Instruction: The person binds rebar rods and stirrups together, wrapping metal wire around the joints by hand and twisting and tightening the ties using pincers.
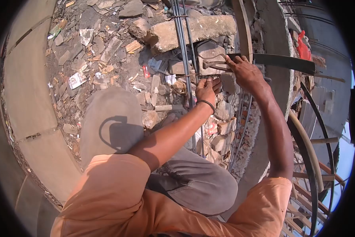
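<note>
My right hand (246, 73) is closed round a rusty metal tool (214, 65) that looks like a pair of pincers, its looped end towards the steel bars. Just below it, my left hand (208, 91) has its fingers curled together beside the bars; whatever they pinch is too small or hidden to name. Several long steel reinforcing bars (180, 29) run up past my left hand. A thin rusty crosspiece (187, 75) spans them near my fingertips. Behind my right hand, a dark flat strip (284, 63) sticks out to the right.
Broken concrete and rubbish (102, 47) cover the ground at the upper left. A long concrete block (193, 31) lies beyond my hands. A concrete ledge (278, 35) runs along the right, with curved dark strips (304, 146) past it. A low wall (31, 91) stands left.
</note>
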`<control>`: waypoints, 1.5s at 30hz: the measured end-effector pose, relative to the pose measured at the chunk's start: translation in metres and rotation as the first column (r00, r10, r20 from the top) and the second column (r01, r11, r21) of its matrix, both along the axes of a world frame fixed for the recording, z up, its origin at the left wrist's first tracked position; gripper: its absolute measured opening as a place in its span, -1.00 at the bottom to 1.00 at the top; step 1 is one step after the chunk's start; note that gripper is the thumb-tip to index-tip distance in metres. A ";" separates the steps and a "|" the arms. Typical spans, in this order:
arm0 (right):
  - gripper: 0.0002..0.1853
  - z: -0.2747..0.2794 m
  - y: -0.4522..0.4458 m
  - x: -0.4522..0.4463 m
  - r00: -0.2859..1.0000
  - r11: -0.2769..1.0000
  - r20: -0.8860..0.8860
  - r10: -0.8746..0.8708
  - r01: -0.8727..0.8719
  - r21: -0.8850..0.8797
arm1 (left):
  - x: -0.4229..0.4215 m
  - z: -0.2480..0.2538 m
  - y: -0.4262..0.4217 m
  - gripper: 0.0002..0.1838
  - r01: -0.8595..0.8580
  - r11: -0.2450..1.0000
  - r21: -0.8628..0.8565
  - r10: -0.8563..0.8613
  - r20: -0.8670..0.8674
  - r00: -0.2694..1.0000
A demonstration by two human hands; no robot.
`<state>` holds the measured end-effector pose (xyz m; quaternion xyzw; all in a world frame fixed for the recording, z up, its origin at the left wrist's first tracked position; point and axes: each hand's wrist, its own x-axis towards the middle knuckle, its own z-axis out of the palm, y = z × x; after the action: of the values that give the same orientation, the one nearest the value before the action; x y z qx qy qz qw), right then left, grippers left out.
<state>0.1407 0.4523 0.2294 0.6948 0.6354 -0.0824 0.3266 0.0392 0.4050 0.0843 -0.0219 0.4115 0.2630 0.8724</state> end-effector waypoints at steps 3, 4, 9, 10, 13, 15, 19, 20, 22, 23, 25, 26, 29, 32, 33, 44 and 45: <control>-0.34 -0.008 0.007 0.007 0.994 0.992 -0.077 0.080 -0.087 -0.095 | 0.002 -0.003 0.001 -0.83 0.014 1.000 0.016 -0.015 0.010 1.000; -0.38 -0.009 0.011 0.003 0.996 0.986 -0.044 0.081 -0.087 -0.143 | 0.003 -0.007 0.000 -0.83 0.022 0.999 0.033 -0.022 0.005 1.000; -0.46 -0.014 0.010 -0.003 1.000 0.959 0.020 0.017 -0.011 -0.284 | 0.004 -0.006 0.001 -0.84 -0.005 1.000 0.019 0.005 -0.009 1.000; -0.47 -0.017 0.006 0.002 0.999 0.966 -0.010 0.035 -0.036 -0.255 | 0.006 -0.005 0.001 -0.83 -0.020 1.000 0.014 0.020 -0.017 1.000; -0.49 -0.026 -0.009 0.018 0.993 0.976 -0.064 0.098 -0.109 -0.187 | 0.006 -0.003 0.000 -0.83 -0.029 0.999 0.013 0.029 -0.030 0.999; -0.51 -0.032 -0.014 0.025 0.986 0.973 -0.055 0.160 -0.167 -0.162 | 0.005 -0.002 0.000 -0.83 -0.033 0.999 0.015 0.034 -0.029 0.999; -0.66 -0.025 -0.004 0.019 0.998 0.982 -0.045 0.051 -0.059 -0.178 | 0.004 -0.011 -0.005 -0.77 -0.121 0.993 0.005 0.120 0.088 0.989; -0.70 -0.021 0.005 0.011 0.999 0.968 -0.029 -0.019 0.011 -0.251 | 0.006 -0.017 -0.008 -0.73 -0.158 0.987 -0.002 0.156 0.144 0.977; -0.75 -0.011 0.017 0.001 0.945 0.886 -0.088 -0.314 0.259 -0.385 | 0.011 -0.015 -0.002 -0.74 -0.147 0.985 -0.090 0.164 0.232 0.959; -0.75 -0.008 0.019 -0.001 0.837 0.784 -0.147 -0.527 0.413 -0.463 | 0.013 -0.015 0.001 -0.75 -0.139 0.981 -0.134 0.171 0.273 0.947; -0.71 -0.002 0.020 -0.006 0.656 0.624 -0.190 -0.730 0.528 -0.576 | 0.012 -0.006 0.012 -0.77 -0.212 0.948 -0.238 0.295 0.403 0.866; -0.68 0.001 0.022 -0.009 0.638 0.606 -0.197 -0.744 0.523 -0.599 | 0.013 -0.001 0.018 -0.75 -0.224 0.925 -0.308 0.348 0.444 0.826; -0.58 -0.022 -0.017 0.011 0.925 0.970 -0.303 -0.230 0.194 -0.146 | 0.027 -0.006 0.021 -0.58 -0.254 0.876 -0.409 0.424 0.404 0.810; -0.54 -0.011 -0.051 -0.016 0.978 0.938 0.071 0.195 -0.207 0.279 | 0.027 0.021 0.033 -0.41 -0.291 0.821 -0.492 0.463 0.275 0.842; -0.55 -0.014 -0.056 -0.012 0.991 0.968 0.031 0.130 -0.134 0.212 | 0.027 0.025 0.033 -0.40 -0.280 0.807 -0.519 0.455 0.245 0.856; -0.54 0.016 0.003 -0.021 0.942 0.923 -0.160 -0.296 0.238 -0.303 | 0.023 0.015 0.031 -0.31 -0.105 0.949 -0.297 0.150 0.132 0.980; -0.52 0.013 -0.010 -0.023 0.994 0.991 -0.071 -0.081 0.073 -0.112 | 0.025 0.021 0.033 -0.32 -0.094 0.937 -0.336 0.129 0.086 0.988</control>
<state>0.1174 0.4422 0.2428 0.6963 0.6145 -0.1560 0.3365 0.0637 0.4379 0.1050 -0.2053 0.4007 0.2377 0.8607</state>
